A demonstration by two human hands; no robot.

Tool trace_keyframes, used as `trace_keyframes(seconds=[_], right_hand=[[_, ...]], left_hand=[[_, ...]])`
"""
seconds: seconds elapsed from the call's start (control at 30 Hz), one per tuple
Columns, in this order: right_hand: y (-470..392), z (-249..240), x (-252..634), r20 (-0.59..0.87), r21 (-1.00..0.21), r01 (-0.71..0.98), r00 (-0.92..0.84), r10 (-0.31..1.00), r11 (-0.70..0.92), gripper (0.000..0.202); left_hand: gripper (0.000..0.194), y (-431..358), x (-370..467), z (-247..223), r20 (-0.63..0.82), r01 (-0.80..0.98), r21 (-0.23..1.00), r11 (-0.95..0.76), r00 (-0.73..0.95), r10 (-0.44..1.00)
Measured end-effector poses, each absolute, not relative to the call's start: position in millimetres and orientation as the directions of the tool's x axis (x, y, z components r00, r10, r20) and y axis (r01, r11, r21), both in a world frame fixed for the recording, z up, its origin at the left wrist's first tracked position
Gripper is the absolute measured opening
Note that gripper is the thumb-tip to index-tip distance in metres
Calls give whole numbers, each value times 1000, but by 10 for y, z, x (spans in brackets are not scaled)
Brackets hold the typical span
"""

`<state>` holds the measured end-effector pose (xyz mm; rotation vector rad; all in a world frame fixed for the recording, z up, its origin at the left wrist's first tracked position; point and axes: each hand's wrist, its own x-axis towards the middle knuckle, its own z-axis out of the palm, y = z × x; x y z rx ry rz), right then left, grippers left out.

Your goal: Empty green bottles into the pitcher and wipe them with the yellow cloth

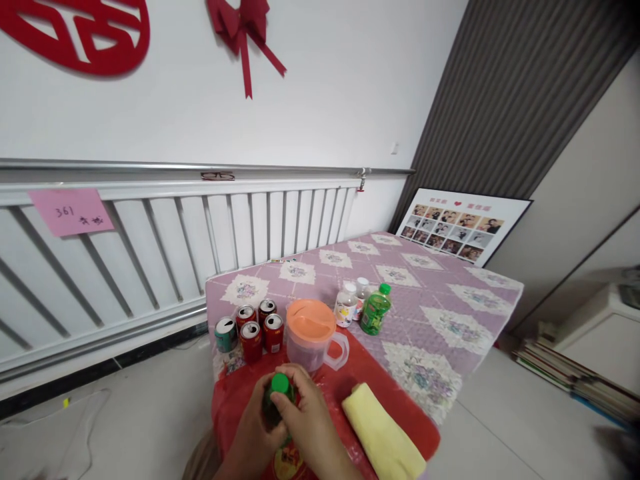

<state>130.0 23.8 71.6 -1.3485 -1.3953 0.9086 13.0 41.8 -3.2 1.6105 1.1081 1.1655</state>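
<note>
Both my hands are closed round a green bottle with a green cap (281, 383), held upright over a red plastic sheet (400, 407). My left hand (255, 423) wraps the bottle's left side, and my right hand (305, 407) grips it from the right with the thumb just below the cap. Fingers cover most of the bottle. Just beyond my hands stands a clear pitcher (304, 353) with an orange lid (311, 321). To my right on the sheet lies a folded yellow cloth (383, 430).
Several opened cans (251, 341) cluster left of the pitcher. Behind it, to the right, stand two clear bottles with white caps (346, 305) and another green bottle (375, 310). A quilted purple cloth (400, 353) covers the table. A white radiator (200, 240) runs along the wall; a photo board (460, 223) leans behind.
</note>
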Motion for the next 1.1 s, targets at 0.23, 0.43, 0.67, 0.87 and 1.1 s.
trace_keyframes(seconds=[0.23, 0.43, 0.67, 0.87, 1.1], right_hand=[[207, 628, 1212, 185, -940, 317, 158, 970, 128, 35], [177, 667, 1201, 164, -934, 341, 138, 977, 108, 35], [46, 400, 1370, 250, -862, 471, 77, 965, 186, 53], [-47, 13, 2092, 380, -681, 726, 238, 894, 96, 28], [-240, -361, 2757, 319, -547, 832, 313, 895, -96, 29]], left_hand=[[52, 430, 110, -142, 215, 222, 943, -249, 167, 962], [51, 425, 117, -234, 265, 196, 937, -290, 142, 954], [54, 469, 67, -228, 220, 277, 927, -251, 138, 966], [59, 423, 48, -216, 167, 367, 909, -199, 118, 979], [59, 377, 67, -133, 133, 359, 918, -166, 116, 984]])
